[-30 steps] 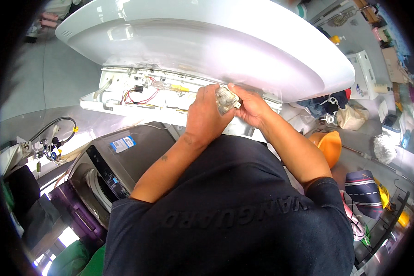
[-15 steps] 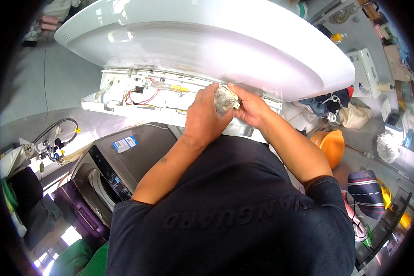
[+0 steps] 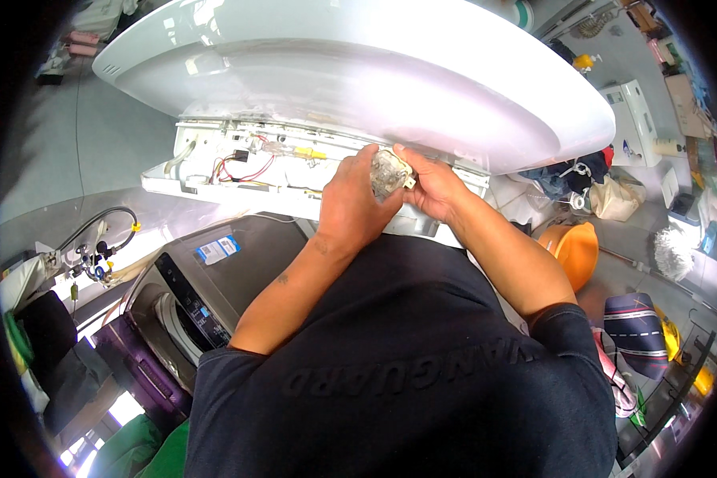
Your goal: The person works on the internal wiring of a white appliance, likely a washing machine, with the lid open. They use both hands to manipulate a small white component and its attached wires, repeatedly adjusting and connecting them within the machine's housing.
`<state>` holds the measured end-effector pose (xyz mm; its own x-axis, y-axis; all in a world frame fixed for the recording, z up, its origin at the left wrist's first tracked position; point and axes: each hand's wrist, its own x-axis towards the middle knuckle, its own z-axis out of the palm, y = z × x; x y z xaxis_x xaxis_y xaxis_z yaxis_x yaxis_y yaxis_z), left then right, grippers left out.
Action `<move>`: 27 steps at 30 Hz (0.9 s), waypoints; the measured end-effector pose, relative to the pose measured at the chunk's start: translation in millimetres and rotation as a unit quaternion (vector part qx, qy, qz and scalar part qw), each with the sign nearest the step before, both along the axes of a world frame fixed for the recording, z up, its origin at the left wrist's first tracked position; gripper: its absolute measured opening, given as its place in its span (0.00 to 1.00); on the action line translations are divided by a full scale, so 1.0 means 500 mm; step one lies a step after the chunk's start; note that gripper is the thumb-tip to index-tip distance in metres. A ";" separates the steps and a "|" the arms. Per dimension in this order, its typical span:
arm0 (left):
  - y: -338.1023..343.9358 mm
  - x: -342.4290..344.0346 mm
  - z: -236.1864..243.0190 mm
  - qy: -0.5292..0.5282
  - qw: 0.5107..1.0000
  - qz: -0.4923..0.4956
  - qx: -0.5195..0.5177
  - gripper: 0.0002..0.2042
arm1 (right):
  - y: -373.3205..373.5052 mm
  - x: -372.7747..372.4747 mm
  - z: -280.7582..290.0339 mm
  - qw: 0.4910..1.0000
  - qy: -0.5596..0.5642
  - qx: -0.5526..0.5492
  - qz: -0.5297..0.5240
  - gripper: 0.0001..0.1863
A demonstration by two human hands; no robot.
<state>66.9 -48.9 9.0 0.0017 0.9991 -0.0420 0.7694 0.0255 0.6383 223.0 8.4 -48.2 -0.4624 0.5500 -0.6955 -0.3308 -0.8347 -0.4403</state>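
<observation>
A huge white cover [image 3: 358, 80], smooth and shiny like hard plastic, curves across the top like a fat half moon. The person wears a dark shirt [image 3: 422, 390] of soft cloth with raised letters on it. To the left sits a grey washing machine [image 3: 255, 259], boxy and a bit shiny, with a round door. A long, thin white tray [image 3: 239, 197] lies just under the cover, with straight, hard edges. Off to the right is a round, smooth orange tub [image 3: 573, 253].

The left hand [image 3: 349, 199] curls round the left side of a small block [image 3: 389, 174]. The right hand [image 3: 436, 187] pinches its right side, with one fingertip at the top corner. Some fingers are hidden, so I cannot tell how they all sit.

The block is between the hands, above the right part of the tray. It is pale, chunky and rough — grey and grubby in the middle. Its longer way seems to run up, away from the chest, but fingers hide the edges. A little white tab [image 3: 409, 182] pokes out to the right.

Thin red wires [image 3: 251, 174] loop in the tray.
</observation>
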 end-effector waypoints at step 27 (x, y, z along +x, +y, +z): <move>0.040 -0.149 0.043 0.050 0.993 0.103 0.000 0.37 | 0.000 0.006 0.014 1.000 0.010 -0.010 0.009 0.26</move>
<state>-7.4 -28.7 30.6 -0.2076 0.9777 -0.0317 0.8069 0.1894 0.5594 226.1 8.5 -41.0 -0.4865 0.5280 -0.6961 -0.3244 -0.8490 -0.4172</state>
